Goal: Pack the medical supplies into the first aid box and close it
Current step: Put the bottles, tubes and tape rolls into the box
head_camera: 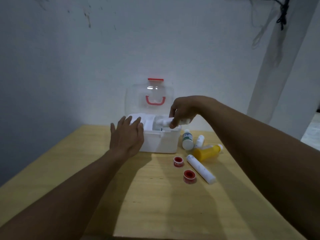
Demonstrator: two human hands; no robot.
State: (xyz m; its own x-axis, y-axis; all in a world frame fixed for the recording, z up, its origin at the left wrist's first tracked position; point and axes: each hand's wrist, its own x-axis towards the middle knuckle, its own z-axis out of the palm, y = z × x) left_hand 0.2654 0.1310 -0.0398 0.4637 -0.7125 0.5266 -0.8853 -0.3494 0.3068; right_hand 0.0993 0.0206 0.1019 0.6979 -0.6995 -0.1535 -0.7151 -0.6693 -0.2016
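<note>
A white plastic first aid box (pixel 161 142) stood at the far edge of a pale wooden table (pixel 155 205), close against a whitish wall (pixel 86 66). Its clear lid with a red handle and red latch (pixel 150 96) stood upright behind the open top.

The left hand (pixel 127 135) lay relaxed with straight, spread fingers at the box's near left corner, fingertips over the rim, holding nothing. The right hand (pixel 185 110) hovered above the right side of the opening, its thumb and fingers curled round a small white roll-shaped item (pixel 166 122) that lay across the near rim; what the item was could not be told.

Still on the table, just right of the box, lay a white bottle with a green label (pixel 187 140), a smaller white bottle (pixel 199 141) and a yellow bottle with a white cap (pixel 207 152), crowded together. Nearer the person lay a long white tube (pixel 200 168), with two red tape rolls (pixel 178 161) just to its left and apart from each other. This cluster sat beside the right forearm, near the table's right edge. A broad stretch of bare wood lay between the two forearms, in front of the box, and more ran from the left arm to the left edge
</note>
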